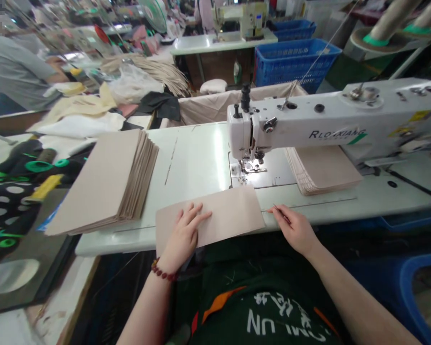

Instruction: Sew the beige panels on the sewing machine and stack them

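Note:
My left hand lies with fingers spread on a flat beige panel at the front edge of the sewing table. Just off the panel's right end, my right hand is closed around a small, thin, dark reddish tool; most of it is hidden in the fingers, so its kind is unclear. Behind the panel stands a white sewing machine, its presser foot lit by a lamp. A thick stack of beige panels rests to the left. Under the machine arm sits another beige stack.
Fabric scraps and thread spools crowd the left side. Blue crates stand behind the machine, and a blue bin is at lower right. A co-worker in a grey shirt sits at far left.

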Action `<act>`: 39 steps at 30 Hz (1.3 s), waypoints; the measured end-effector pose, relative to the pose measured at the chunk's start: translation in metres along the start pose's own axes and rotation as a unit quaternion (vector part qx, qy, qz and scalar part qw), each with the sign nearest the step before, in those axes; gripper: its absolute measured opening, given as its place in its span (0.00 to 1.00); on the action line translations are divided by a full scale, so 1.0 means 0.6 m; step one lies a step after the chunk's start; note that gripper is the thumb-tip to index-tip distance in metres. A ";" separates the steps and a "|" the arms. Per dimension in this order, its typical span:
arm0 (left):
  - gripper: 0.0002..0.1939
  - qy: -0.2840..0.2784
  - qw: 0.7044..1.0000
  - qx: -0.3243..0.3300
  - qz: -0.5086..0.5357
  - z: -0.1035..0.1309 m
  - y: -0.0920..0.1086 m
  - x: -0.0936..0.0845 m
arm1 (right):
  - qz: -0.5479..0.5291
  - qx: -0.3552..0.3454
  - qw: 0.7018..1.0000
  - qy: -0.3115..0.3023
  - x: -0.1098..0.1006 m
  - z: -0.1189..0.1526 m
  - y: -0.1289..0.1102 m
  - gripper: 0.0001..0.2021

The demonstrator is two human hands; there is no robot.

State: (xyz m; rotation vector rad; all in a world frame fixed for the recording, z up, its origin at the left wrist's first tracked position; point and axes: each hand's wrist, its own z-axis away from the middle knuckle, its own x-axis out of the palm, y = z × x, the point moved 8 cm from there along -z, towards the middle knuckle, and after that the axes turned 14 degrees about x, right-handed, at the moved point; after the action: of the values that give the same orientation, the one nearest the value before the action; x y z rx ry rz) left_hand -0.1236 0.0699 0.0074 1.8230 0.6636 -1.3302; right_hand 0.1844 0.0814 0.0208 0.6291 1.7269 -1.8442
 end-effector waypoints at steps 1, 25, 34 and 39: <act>0.30 -0.005 1.000 0.012 0.010 -0.010 0.007 0.000 | -0.014 0.022 1.000 -0.001 0.001 0.010 0.010 0.14; 0.06 0.048 0.994 0.065 0.068 -0.147 0.209 0.059 | 0.122 0.097 0.988 0.016 0.029 0.085 0.044 0.11; 0.03 0.047 0.991 0.042 0.120 -0.131 0.221 0.056 | 0.176 0.056 0.983 -0.019 0.051 0.089 0.027 0.10; 0.03 0.057 0.988 0.043 0.140 -0.130 0.220 0.059 | 0.210 0.053 0.976 -0.016 0.063 0.073 0.014 0.12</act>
State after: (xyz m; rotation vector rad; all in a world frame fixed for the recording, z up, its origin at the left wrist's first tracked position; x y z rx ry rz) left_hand 0.0323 0.0579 0.0231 1.9903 0.3944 -1.0886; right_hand 0.1627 0.0347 -0.0073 0.9224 1.3530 -1.6407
